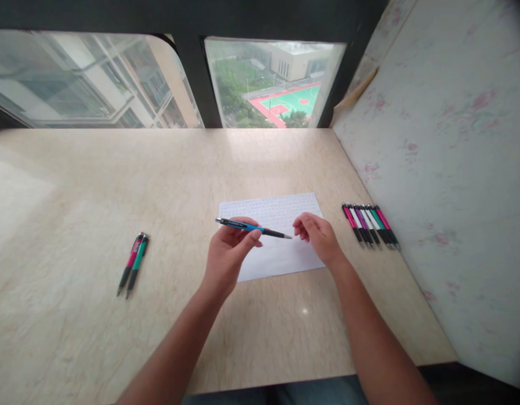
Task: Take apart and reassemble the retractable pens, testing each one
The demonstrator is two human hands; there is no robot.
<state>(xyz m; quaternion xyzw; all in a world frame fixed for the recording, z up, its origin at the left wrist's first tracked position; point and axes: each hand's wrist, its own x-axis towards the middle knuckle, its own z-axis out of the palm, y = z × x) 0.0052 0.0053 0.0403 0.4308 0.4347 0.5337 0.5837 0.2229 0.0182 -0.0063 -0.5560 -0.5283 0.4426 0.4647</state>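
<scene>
A blue ballpoint pen (243,226) with a black grip lies pinched between the thumb and fingers of my left hand (230,247). Its silver tip points right, toward my right hand (317,233). That hand is just beyond the tip, apart from the pen, its fingers curled in a loose pinch; whether anything is between them I cannot make out. Under both hands is a white sheet of paper (277,261), its upper part covered in rows of handwriting.
Several pens (370,225) in pink, white, purple and green lie in a row by the floral wall (445,169) on the right. A pink pen (131,261) and a green pen (137,264) rest side by side at left. Windows (281,84) stand behind the marble-patterned surface (116,180).
</scene>
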